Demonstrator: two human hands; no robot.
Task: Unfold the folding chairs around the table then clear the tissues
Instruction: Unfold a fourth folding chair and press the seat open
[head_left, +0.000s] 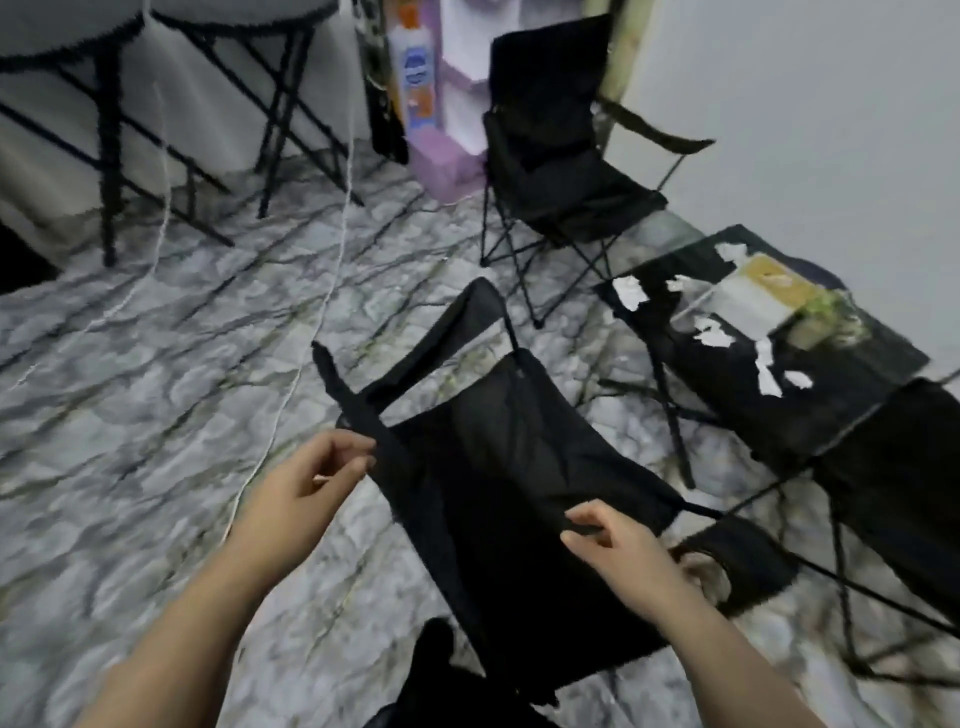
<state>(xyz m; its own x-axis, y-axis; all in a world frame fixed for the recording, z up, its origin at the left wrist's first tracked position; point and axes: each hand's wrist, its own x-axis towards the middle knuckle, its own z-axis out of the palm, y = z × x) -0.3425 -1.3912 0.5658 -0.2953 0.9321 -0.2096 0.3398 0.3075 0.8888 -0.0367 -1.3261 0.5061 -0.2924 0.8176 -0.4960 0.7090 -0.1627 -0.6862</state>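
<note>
Dim, motion-blurred, wide-angle edge distortion.

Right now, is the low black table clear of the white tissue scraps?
No. Several white tissue scraps lie scattered on the low black table, near a small potted plant.

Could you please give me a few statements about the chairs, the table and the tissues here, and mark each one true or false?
1. Both hands hold the black chair in front. True: the left hand and the right hand each pinch the fabric of the near chair.
2. The tissues are already off the table. False: white tissue pieces lie on the low black table.
3. The chair near the wall stands unfolded. True: the far chair stands open, its seat spread.
4. The tissues lie on the floor. False: those visible are on the table top.
5. The left hand is holding a bottle. False: its fingers grip chair fabric.
</note>
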